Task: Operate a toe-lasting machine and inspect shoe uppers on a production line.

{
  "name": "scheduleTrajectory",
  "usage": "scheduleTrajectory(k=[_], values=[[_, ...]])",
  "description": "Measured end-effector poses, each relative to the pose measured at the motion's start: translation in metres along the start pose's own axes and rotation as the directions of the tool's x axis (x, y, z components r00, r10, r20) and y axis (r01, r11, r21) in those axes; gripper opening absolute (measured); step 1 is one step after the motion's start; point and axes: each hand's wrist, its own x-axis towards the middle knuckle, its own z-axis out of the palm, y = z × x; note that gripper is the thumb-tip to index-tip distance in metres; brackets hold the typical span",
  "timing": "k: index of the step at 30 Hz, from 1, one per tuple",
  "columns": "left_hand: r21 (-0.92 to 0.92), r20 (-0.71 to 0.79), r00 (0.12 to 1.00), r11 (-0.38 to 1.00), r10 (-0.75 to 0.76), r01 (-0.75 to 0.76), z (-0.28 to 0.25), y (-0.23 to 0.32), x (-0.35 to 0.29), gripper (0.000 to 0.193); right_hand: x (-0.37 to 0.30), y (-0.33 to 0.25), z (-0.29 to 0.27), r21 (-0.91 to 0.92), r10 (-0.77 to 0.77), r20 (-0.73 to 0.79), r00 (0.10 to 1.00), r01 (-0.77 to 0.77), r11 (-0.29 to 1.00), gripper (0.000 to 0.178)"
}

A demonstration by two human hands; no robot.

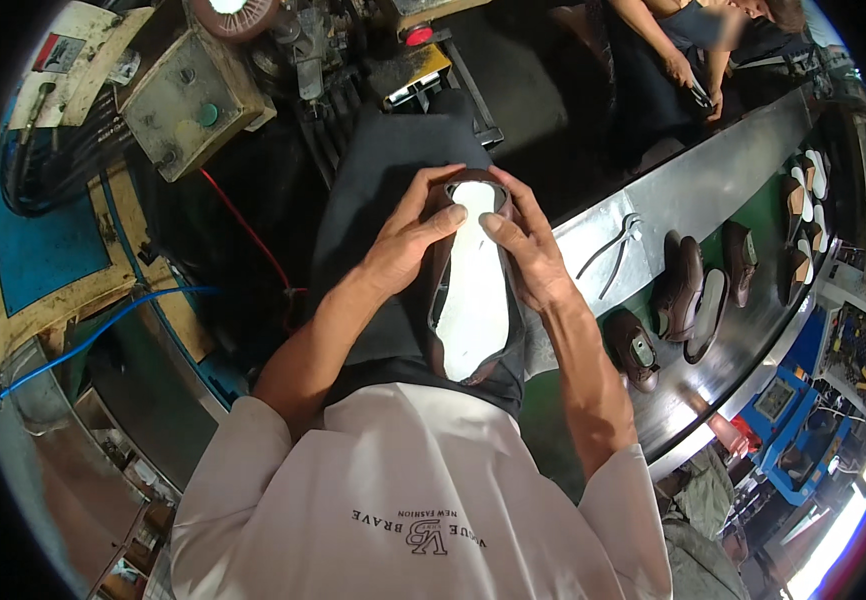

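Observation:
A brown shoe upper (450, 362) lies over my lap, bottom side up, with a long white insole (475, 295) covering its underside. My left hand (408, 240) grips the far, narrow end from the left, its thumb pressed on the edge of the white insole. From the other side, my right hand (528, 245) holds the same end, thumb also on the insole and fingers wrapped round the upper. The near, wider end rests by my shirt. What is inside the upper is hidden.
Pincers (621, 245) lie on the metal bench (578, 225) at my right, beside several brown shoes (683, 290). A machine with a grey box (191, 105) stands far left. A blue hose (103, 335) crosses the left side. Another person (698, 45) sits far right.

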Motion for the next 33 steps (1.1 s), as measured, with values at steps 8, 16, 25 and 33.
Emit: scheduleTrajectory(k=[8, 16, 25, 33], values=[[0.346, -0.167, 0.983, 0.938, 0.071, -0.009, 0.006, -0.012, 0.004, 0.057, 0.008, 0.007, 0.009, -0.091, -0.053, -0.058, 0.997, 0.048, 0.995, 0.064], [0.333, -0.036, 0.994, 0.937, -0.099, 0.105, 0.010, -0.004, -0.078, 0.084, -0.100, -0.004, 0.041, -0.886, -0.400, 0.170, 0.901, 0.317, 0.338, 0.101], [0.293, -0.076, 0.977, 0.932, -0.198, 0.212, 0.008, 0.032, -0.040, 0.067, -0.137, -0.003, 0.052, -0.984, -0.296, 0.165, 0.941, 0.136, -0.115, 0.083], [0.914, 0.052, 0.876, 0.332, 0.479, -0.235, -0.053, 0.022, 0.055, 0.023, -0.135, 0.004, 0.058, -0.969, -0.260, 0.236, 0.936, 0.206, -0.139, 0.072]])
